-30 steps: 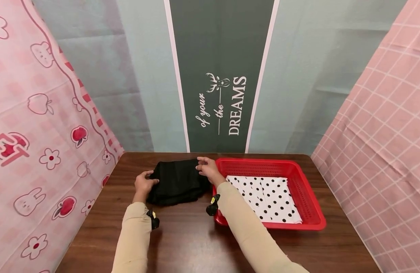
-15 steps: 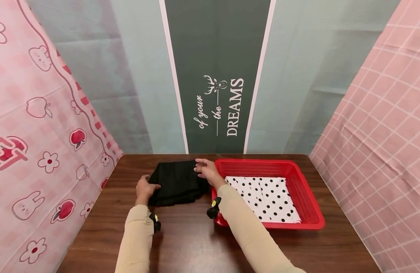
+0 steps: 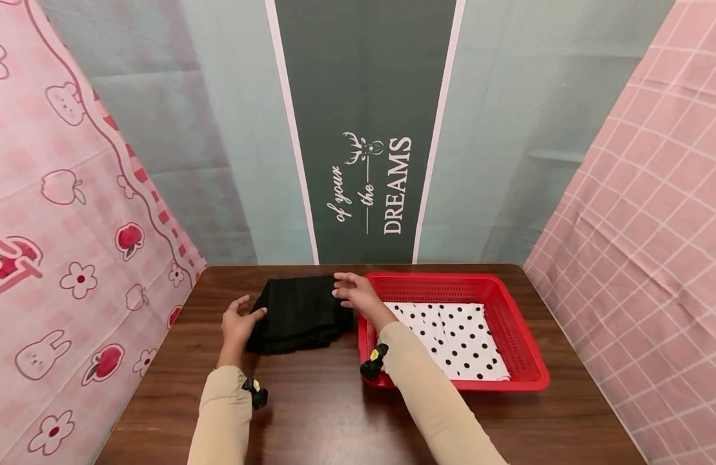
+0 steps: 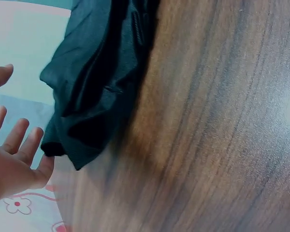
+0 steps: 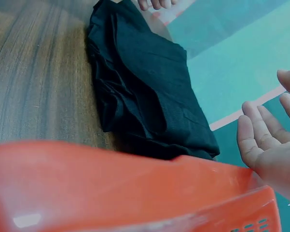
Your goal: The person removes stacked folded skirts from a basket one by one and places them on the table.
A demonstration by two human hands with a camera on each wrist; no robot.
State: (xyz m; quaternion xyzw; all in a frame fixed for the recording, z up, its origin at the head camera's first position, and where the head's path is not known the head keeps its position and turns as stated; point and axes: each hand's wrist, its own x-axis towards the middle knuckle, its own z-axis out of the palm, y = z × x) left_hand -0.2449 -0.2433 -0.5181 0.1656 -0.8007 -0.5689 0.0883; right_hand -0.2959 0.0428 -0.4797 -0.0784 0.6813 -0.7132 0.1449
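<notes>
Left hand (image 3: 238,325) has eased a little away from the black cloth (image 3: 299,313) since half a second ago; right hand (image 3: 361,296) has shifted only slightly from the cloth's other end. Both hands released: I see fingers apart and slightly bent, gripping nothing. On the left wrist feed, the left little finger lies close to a cloth corner; contact I cannot tell. Right wrist feed shows the right fingers clear of the cloth.

Cloth position: folded in layers, flat on the brown table (image 3: 311,407) towards the far edge, between the hands, just left of the red basket (image 3: 523,336). Its near edge is uneven. I note a white cloth with black dots (image 3: 462,336) spread inside the basket, on the bottom. Right forearm, in a beige sleeve (image 3: 433,400), crosses above the basket's left side.
</notes>
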